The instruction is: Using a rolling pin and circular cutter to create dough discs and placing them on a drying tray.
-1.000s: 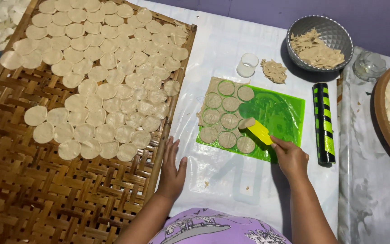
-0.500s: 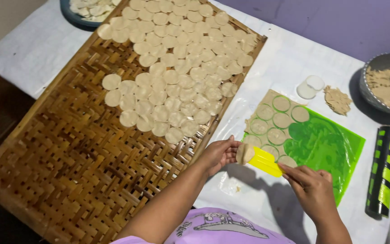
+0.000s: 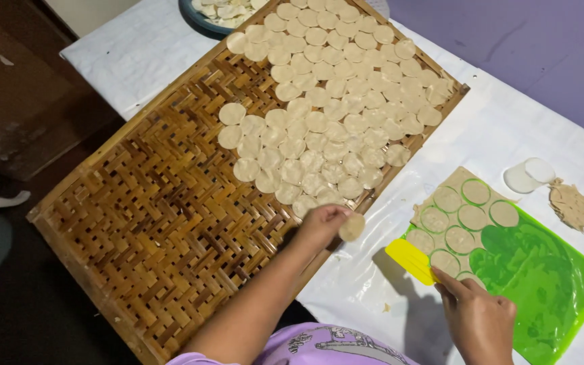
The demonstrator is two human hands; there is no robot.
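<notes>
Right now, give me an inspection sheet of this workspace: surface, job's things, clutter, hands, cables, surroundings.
Surface: table under a white cloth; a woven bamboo tray lies across it, its near corner past the edge.
Job's things: dough disc pinched in the left hand over the tray's edge; rows of dough discs fill the tray's far part; yellow scraper in the right hand; cut dough sheet on a green mat.
Clutter: dough scraps, round clear cutter, dark bowl of discs.
Hands: both sets of fingers closed on their things.
Cables: nothing seen.
Surroundings: dark floor, purple wall.
</notes>
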